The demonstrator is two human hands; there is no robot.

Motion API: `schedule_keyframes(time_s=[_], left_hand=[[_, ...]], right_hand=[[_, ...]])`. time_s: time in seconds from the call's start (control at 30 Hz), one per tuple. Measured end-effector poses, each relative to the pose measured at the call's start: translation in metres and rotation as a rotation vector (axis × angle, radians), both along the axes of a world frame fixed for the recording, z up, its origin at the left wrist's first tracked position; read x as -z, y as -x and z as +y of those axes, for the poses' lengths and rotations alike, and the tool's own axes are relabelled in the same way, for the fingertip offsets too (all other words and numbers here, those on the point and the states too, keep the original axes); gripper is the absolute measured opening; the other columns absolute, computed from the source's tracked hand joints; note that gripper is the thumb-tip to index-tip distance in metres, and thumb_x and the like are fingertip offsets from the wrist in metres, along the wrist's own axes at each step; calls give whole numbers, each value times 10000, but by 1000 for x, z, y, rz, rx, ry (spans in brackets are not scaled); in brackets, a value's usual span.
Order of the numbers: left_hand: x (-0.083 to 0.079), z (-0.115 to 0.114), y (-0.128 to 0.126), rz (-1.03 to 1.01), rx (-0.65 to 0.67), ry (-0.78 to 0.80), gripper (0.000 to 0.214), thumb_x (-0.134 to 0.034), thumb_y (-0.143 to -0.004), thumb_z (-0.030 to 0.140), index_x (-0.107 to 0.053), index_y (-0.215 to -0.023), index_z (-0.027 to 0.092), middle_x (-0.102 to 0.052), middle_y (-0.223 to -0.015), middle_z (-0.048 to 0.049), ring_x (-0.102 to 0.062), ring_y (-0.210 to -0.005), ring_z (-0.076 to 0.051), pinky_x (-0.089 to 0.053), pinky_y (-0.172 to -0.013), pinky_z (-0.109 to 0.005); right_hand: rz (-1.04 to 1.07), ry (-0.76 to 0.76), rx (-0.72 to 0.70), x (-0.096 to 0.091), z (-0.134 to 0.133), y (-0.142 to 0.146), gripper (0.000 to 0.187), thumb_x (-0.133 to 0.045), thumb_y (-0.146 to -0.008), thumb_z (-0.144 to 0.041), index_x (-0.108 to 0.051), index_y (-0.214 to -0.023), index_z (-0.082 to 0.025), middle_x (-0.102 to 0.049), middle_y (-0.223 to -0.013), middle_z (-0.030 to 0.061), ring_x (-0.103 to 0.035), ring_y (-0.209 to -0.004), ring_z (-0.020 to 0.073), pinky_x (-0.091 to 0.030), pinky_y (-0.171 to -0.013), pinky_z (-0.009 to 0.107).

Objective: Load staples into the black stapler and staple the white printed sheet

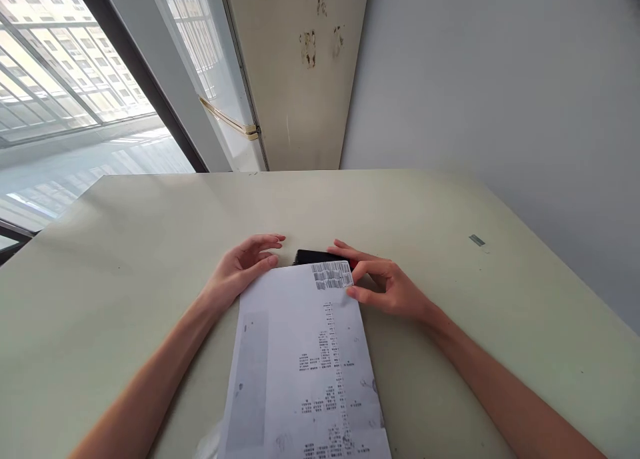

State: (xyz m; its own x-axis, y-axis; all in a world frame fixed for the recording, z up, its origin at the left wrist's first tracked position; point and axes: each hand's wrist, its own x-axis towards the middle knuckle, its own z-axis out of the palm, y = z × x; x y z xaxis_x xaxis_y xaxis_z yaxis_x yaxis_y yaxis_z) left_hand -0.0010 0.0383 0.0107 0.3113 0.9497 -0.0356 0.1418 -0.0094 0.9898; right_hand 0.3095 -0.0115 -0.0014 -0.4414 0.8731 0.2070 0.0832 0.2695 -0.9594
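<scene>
A white printed sheet of paper [305,359] lies on the pale table [125,259] in front of me, its far edge tucked against a small black and red object [315,257], perhaps a stapler. My left hand [240,269] rests at the sheet's far left corner, fingers loosely curved and touching the paper edge. My right hand [385,282] sits at the far right corner, fingers reaching over the black object and thumb pressing on the paper.
A small grey sticker [477,240] lies on the table at the right. A grey wall stands behind and to the right. A large window [75,92] and a stained door panel [300,65] are at the back left.
</scene>
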Motion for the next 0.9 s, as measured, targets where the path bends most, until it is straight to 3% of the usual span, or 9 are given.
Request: schedule_keyframes(time_s=[0.07, 0.13, 0.23, 0.33, 0.47, 0.63, 0.8, 0.9], left_hand=[[-3, -1, -1, 48, 35, -31, 410, -789, -878, 492, -718, -1226, 287, -639, -1464, -86, -595, -1326, -320, -569, -964, -382], [-3, -2, -4, 103, 43, -64, 406, -721, -928, 531, -705, -1242, 274, -655, -1442, -94, -608, -1310, -319, -551, -1003, -406], [2, -4, -10, 165, 59, -133, 415, -619, -986, 566, -682, -1248, 251, -697, -1371, -101, -637, -1267, -306, -517, -1061, -435], [11, -7, -18, 232, 79, -194, 433, -579, -1011, 547, -628, -1311, 238, -701, -1352, -109, -675, -1198, -283, -518, -1059, -437], [15, -14, -26, 317, 110, -272, 431, -551, -1029, 478, -551, -1398, 255, -677, -1383, -102, -653, -1238, -267, -488, -1091, -428], [14, -18, -34, 498, 138, -370, 496, -716, -909, 500, -581, -1325, 265, -700, -1291, -90, -637, -1217, -314, -486, -1059, -464], [16, -15, -39, 563, 116, -380, 439, -785, -841, 561, -681, -1142, 260, -718, -1115, -63, -661, -1041, -299, -514, -921, -423], [15, -13, -38, 583, 120, -404, 327, -759, -873, 536, -687, -1014, 250, -699, -980, -46, -638, -934, -271, -504, -826, -384]], right_hand=[[55, 70, 25, 1, 5, -12, 168, -750, -918, -340, -672, -794, -256, -700, -1393, 33, -554, -1418, 282, -436, -1173, 466], [81, 143, 168, 1, 14, -34, 225, -765, -893, -422, -676, -786, -245, -767, -1191, 44, -724, -1103, 261, -565, -945, 404], [-46, 216, 477, 2, 26, -73, 283, -764, -869, -521, -714, -866, -242, -759, -958, 30, -708, -849, 209, -559, -730, 325], [-238, 171, 728, 7, 33, -103, 321, -738, -871, -552, -756, -933, -237, -770, -976, 55, -708, -885, 234, -564, -747, 345], [-461, -57, 977, 20, 37, -113, 327, -691, -895, -530, -751, -975, -219, -791, -997, 97, -731, -899, 270, -586, -826, 431], [-600, -299, 965, 24, 37, -105, 386, -655, -917, -493, -709, -1170, -207, -756, -1184, 138, -718, -1004, 293, -590, -828, 450], [-621, -106, 649, 15, 30, -91, 342, -620, -961, -553, -762, -1080, -266, -771, -920, 52, -692, -746, 210, -576, -679, 360], [-673, -94, 593, 16, 29, -86, 346, -614, -968, -563, -747, -1120, -283, -754, -910, 34, -653, -695, 193, -566, -677, 363]])
